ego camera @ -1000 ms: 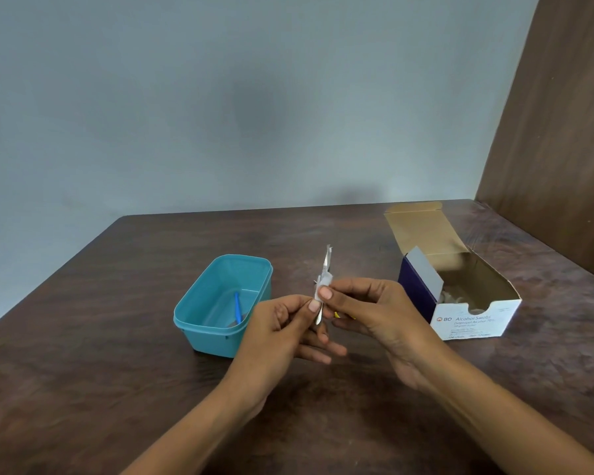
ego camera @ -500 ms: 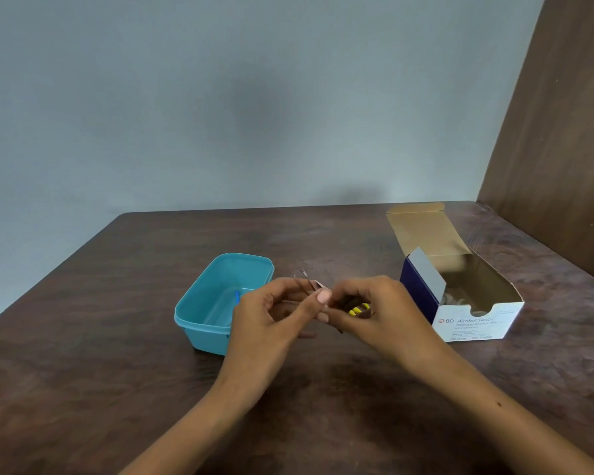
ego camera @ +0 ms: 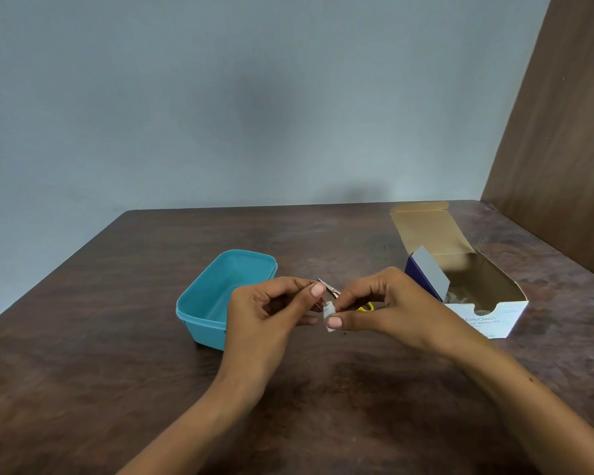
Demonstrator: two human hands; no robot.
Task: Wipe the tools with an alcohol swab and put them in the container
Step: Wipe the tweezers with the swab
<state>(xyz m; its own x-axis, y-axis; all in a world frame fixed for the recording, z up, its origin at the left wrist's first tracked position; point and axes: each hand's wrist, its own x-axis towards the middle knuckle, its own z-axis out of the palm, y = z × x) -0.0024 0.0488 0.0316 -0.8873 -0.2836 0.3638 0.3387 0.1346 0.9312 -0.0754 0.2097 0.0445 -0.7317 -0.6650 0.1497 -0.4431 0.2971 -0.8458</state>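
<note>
Over the desk (ego camera: 83, 371), the left hand (ego camera: 264, 317) pinches thin tweezers (ego camera: 307, 281); the right hand (ego camera: 381, 306) pinches a white swab (ego camera: 328, 308) around them; the teal container (ego camera: 216, 296) sits at nine o'clock of both hands.

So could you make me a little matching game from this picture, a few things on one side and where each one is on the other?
Things:
1. teal container
2. alcohol swab box
3. white swab
4. thin metal tool

Places:
a. pinched in the right hand
b. open, on the table's right side
c. gripped by the left hand
d. on the table, left of both hands

Pairs: 1-d, 2-b, 3-a, 4-c
</note>
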